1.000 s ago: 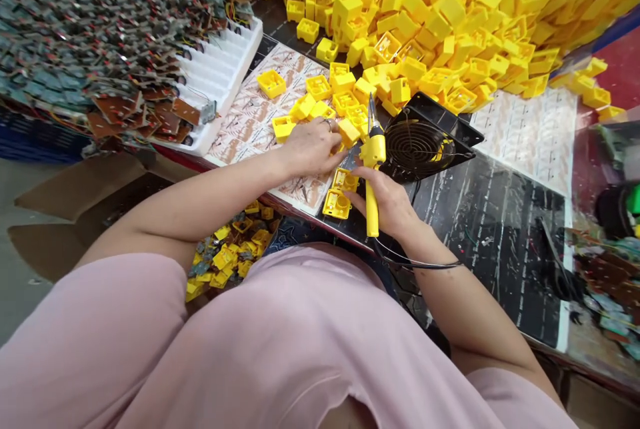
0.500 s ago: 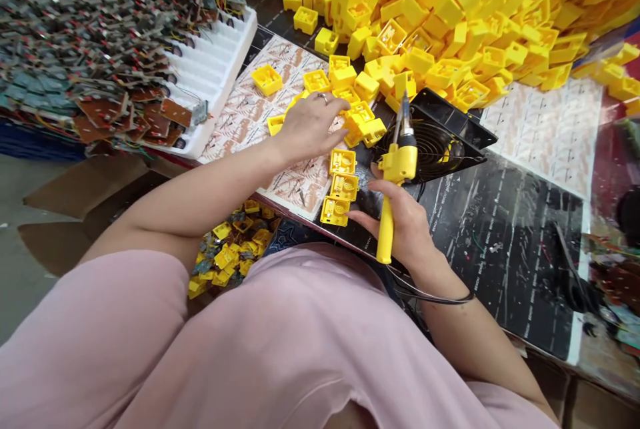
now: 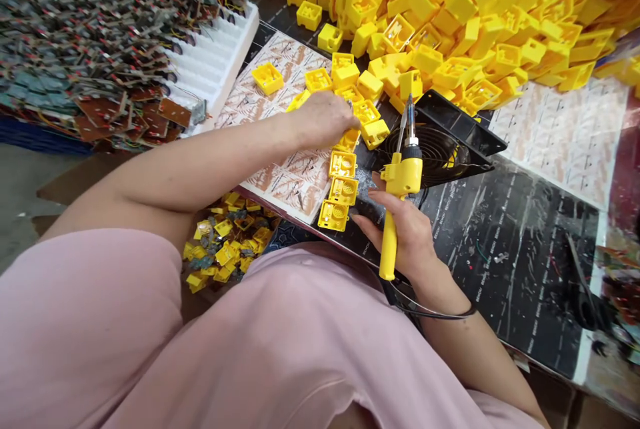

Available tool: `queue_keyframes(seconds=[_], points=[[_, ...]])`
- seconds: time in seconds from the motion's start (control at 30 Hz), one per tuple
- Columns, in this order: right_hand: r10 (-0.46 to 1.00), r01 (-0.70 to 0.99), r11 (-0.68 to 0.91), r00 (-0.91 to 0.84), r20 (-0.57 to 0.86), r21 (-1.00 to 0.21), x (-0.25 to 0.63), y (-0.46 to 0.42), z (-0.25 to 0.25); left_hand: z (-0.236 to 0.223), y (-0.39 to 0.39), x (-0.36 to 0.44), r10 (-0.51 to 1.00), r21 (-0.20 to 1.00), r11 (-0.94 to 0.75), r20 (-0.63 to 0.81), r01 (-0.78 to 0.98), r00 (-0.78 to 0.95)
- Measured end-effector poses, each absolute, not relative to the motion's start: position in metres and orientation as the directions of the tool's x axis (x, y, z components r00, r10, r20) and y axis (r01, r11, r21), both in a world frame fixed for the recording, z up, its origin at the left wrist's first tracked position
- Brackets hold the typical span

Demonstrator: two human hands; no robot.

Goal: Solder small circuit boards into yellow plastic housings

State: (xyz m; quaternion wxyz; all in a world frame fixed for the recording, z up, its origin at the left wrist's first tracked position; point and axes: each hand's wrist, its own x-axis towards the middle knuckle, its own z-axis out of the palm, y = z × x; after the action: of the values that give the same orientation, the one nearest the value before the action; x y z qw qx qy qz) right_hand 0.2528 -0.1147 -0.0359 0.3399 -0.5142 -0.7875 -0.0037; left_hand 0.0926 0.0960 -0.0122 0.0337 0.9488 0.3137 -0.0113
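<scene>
My right hand (image 3: 413, 232) is wrapped round the yellow handle of a soldering gun (image 3: 403, 179), whose metal tip points away from me. My left hand (image 3: 327, 121) is closed, its fingers curled down on a small yellow plastic case (image 3: 349, 142); the fingertips are partly hidden. Right below it, a column of three open yellow cases (image 3: 343, 190) runs toward the table's front edge, metal contacts showing inside. More yellow cases (image 3: 375, 133) touch or lie close beyond the left hand. One yellow case (image 3: 267, 78) sits apart on the patterned sheet (image 3: 280, 179).
A big heap of yellow cases (image 3: 460, 9) covers the back. A black fan (image 3: 440, 142) stands beyond the soldering gun. At left, circuit boards (image 3: 100, 35) crowd a white foam tray (image 3: 220, 59). Scissors (image 3: 583, 289) lie at right; a box of yellow parts (image 3: 227, 249) sits below the table edge.
My left hand has drawn its spread fingers together and come down on a yellow case at the top of the column. My right hand still holds the soldering gun, nearly unmoved.
</scene>
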Motion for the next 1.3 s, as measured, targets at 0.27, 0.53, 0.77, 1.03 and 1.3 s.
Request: queue_keyframes(seconds=[0.27,0.53,0.77,1.03,1.3], points=[[0.812,0.779,0.522,-0.327,0.484,-0.349,0.254,-0.117,-0.038,-0.028,0.070,0.029,0.742,0.228,-0.668,0.287,0.709,0.606],[0.764,0.749,0.572,-0.338,0.549,-0.335,0.256,-0.118,-0.044,-0.051,0.103,0.012,0.941,0.387,-0.307,-0.011,0.869,0.337],[0.737,0.780,0.562,-0.321,0.594,-0.276,0.267,-0.117,-0.050,-0.026,0.111,0.059,0.884,0.419,-0.405,-0.048,0.813,0.465],[0.735,0.800,0.530,-0.270,0.622,-0.281,0.265,-0.120,-0.045,0.012,0.075,-0.064,0.902,-0.123,-0.328,0.254,0.937,0.349],[0.752,0.775,0.554,-0.309,0.582,-0.304,0.258,-0.121,-0.039,0.035,0.062,-0.107,0.964,-0.248,-0.088,0.224,0.965,0.145]])
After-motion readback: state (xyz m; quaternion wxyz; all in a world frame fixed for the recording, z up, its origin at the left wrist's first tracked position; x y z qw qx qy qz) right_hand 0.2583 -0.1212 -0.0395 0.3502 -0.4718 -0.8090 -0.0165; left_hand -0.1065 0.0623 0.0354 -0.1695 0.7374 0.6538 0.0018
